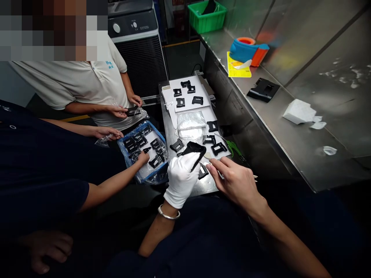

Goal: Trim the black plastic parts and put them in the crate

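Note:
My left hand (182,177), in a white glove, is closed round a black plastic part (194,148) held above the metal table. Bare, my right hand (236,179) pinches a slim tool with a pale flat tip (207,155), close to the right edge of that part. Whether the tip touches it I cannot tell. Pale stick ends (255,177) poke out behind my right hand. Similar black parts lie around my hands: one frame (177,145) to the left, another (219,148) beyond, and one (203,172) partly hidden beneath.
Clear plastic bags (191,120) and white sheets (189,92) with more parts cover the table. Green-handled pliers (234,150) lie at its right edge. Co-workers' hands (143,157) work at a blue lined bin (145,175) on the left. A steel ledge (278,133) holds a tape dispenser (246,52).

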